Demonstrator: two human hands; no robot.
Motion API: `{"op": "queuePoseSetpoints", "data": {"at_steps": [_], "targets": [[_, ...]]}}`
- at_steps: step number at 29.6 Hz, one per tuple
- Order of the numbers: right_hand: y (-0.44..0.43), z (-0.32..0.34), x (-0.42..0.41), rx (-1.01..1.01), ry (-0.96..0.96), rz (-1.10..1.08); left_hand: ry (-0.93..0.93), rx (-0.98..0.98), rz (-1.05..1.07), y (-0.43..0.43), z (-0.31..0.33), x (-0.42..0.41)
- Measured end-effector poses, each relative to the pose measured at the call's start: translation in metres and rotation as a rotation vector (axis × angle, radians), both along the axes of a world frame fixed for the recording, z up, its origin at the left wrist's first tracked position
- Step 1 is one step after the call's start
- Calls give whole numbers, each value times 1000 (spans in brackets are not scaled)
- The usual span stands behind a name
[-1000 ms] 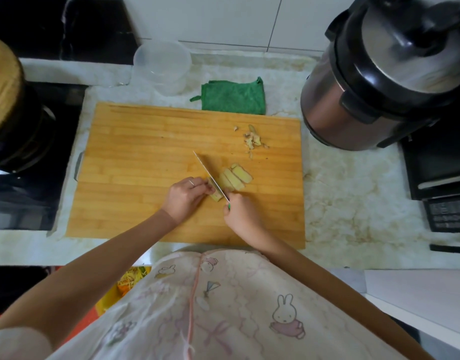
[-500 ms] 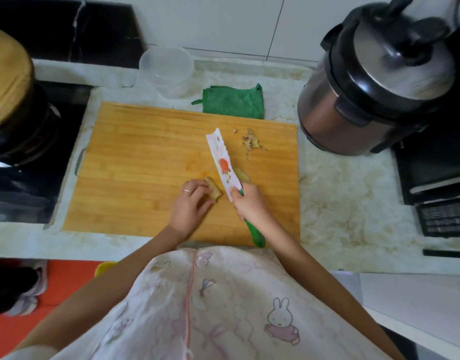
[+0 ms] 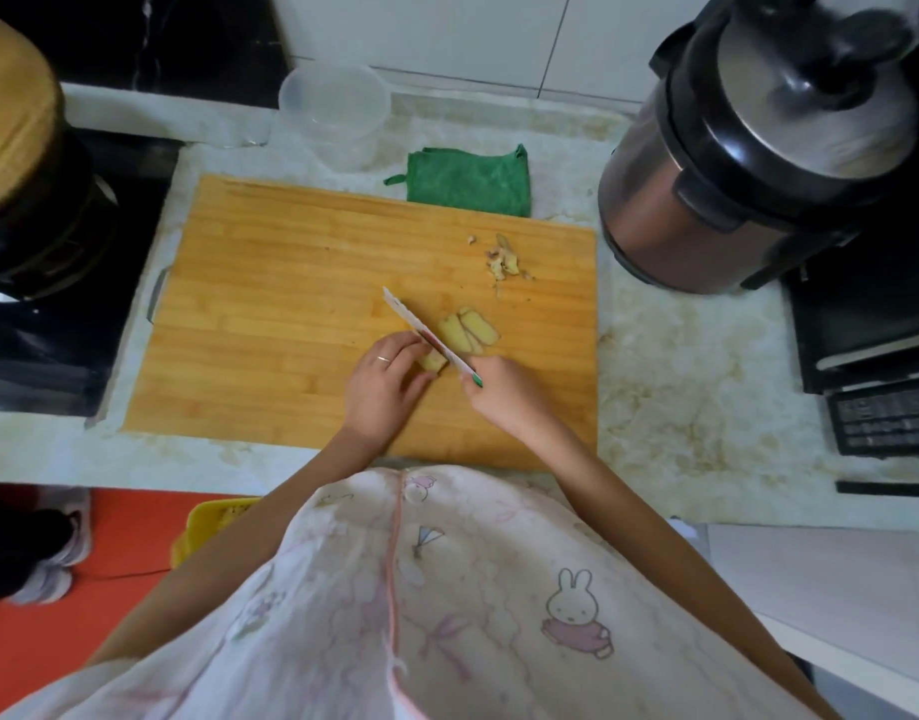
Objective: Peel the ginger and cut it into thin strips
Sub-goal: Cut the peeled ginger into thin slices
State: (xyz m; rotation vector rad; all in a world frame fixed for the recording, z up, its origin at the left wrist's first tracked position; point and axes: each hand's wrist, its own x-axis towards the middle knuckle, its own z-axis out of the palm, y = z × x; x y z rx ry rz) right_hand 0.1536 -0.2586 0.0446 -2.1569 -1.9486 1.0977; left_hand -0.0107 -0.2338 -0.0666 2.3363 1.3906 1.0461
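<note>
A wooden cutting board (image 3: pixel 270 304) lies on the marble counter. My left hand (image 3: pixel 382 389) pinches a small peeled ginger piece (image 3: pixel 432 362) against the board. My right hand (image 3: pixel 504 392) grips the green handle of a white knife (image 3: pixel 426 332), whose blade stands on edge right beside the ginger piece, pointing away to the upper left. Several cut ginger slices (image 3: pixel 468 330) lie overlapping just right of the blade. A little heap of ginger peel (image 3: pixel 503 259) sits farther back on the board.
A green cloth (image 3: pixel 470 181) and a clear plastic tub (image 3: pixel 335 114) lie behind the board. A large pressure cooker (image 3: pixel 748 148) stands at the right, a black stove with a pot (image 3: pixel 31 200) at the left. A yellow basket (image 3: pixel 208 527) sits below the counter edge.
Half a second ago the knife was tilted flat, showing its printed side above the slices; now it stands on edge against the ginger piece, which my left hand holds as before.
</note>
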Motion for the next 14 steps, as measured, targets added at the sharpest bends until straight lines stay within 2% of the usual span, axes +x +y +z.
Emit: {"op": "queuePoseSetpoints", "data": {"at_steps": [7,10,14], "targets": [[-14,3,4,189,-42,82,15,80,0,0,-2,-2],[-19,5,5,213,-107,142,-14,146,-6,1,1,-2],[-25,8,8,215,-127,170,-42,128,28,2,0,-2]]}}
